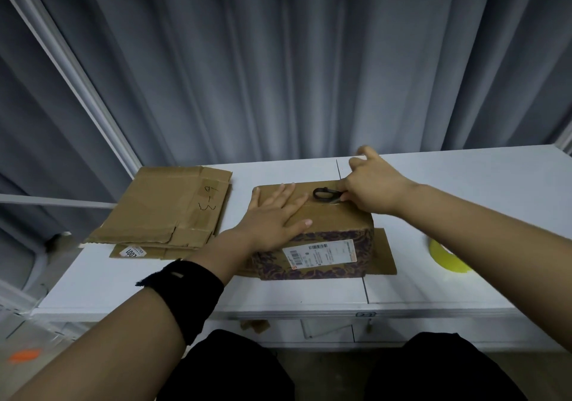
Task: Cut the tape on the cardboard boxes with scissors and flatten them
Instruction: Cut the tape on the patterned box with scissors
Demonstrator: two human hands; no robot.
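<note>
Now: box mid-counter, still assembled. Left hand flat, open, pinning lid. Right hand gripping scissors at top tape seam. Best: keep blade shallow, follow seam, steer clear of left fingers.

Your arms are bare from the elbows down, with no sleeves showing on either side. On your left forearm, just behind the wrist, you wear a wide black knitted fabric wristband with a slightly frayed edge and a small pale rectangular tag stitched on it. Your legs, at the bottom of the view, are covered by plain black trousers.
</note>
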